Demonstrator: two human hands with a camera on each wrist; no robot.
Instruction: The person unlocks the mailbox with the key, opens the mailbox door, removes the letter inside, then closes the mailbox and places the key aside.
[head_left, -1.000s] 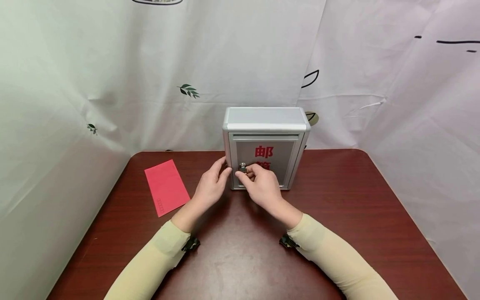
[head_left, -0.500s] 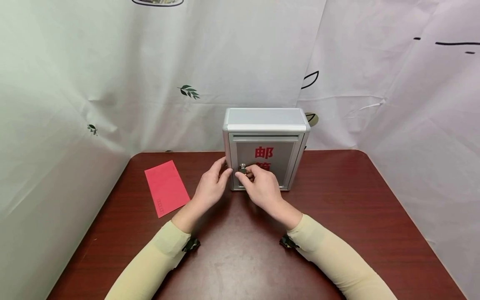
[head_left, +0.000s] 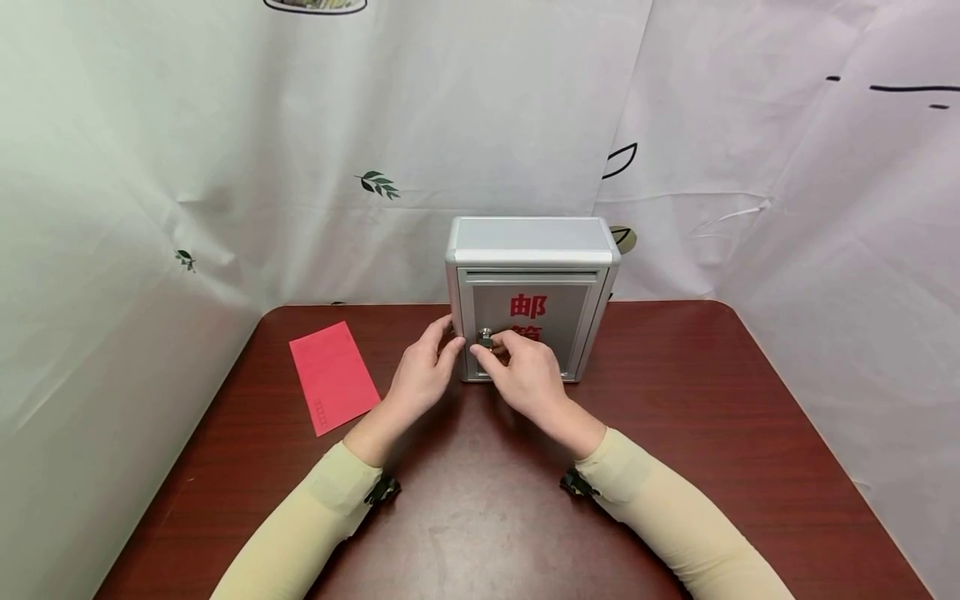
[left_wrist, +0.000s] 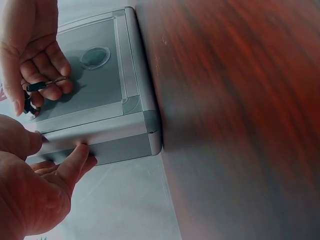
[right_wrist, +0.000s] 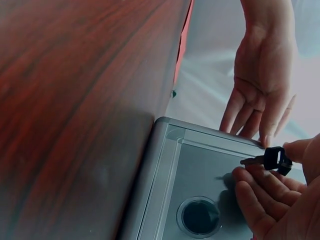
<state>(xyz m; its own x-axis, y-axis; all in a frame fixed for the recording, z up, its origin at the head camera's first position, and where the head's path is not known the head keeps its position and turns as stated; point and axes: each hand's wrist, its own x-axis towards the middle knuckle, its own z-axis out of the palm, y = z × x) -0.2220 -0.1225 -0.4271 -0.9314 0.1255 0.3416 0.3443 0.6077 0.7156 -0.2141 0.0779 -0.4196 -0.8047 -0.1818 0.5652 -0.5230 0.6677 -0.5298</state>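
Note:
A silver metal mailbox [head_left: 551,233] with red characters stands upright at the back of the table, its door closed. My right hand [head_left: 531,372] pinches a black-headed key [head_left: 487,342] at the lock [head_left: 485,332] on the door's left side. Beneath it, a second key [right_wrist: 272,159] with a black head hangs over the curled fingers in the right wrist view. Whether the pinched key's blade is inside the lock is hidden. My left hand [head_left: 420,368] steadies the box's left side, with its thumb at the front edge and straight fingers [left_wrist: 75,157] against the side wall.
A red envelope [head_left: 334,379] lies flat on the dark red wooden table [head_left: 675,400], left of the left hand. Low on the mailbox door is a round window [right_wrist: 199,216]. White printed cloth [head_left: 525,108] hangs behind the table and along both sides.

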